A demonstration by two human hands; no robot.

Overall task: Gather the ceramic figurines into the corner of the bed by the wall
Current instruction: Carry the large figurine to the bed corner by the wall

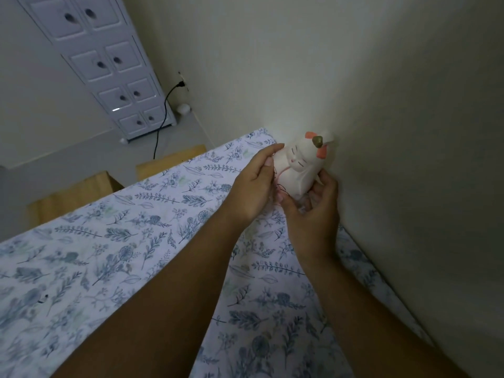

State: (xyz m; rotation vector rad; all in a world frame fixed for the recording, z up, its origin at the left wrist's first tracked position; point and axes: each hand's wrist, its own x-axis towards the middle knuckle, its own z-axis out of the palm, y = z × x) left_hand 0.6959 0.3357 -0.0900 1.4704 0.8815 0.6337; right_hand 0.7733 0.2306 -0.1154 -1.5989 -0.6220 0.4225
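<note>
Both hands clasp one white figurine (pixel 301 166) at the bed (pixel 114 241) corner against the wall (pixel 381 105): left hand (pixel 255 186) on its side, right hand (pixel 313 211) under its base.

Single head-worn wide-angle view, looking forward and steeply down along both forearms to the left hand (pixel 255 184) and right hand (pixel 313 211), which sit close, slightly above frame centre. Beyond the hands: bed (pixel 136 241) corner and wall (pixel 381 105); far left of them, seemingly distant, a cabinet (pixel 109 64).
</note>
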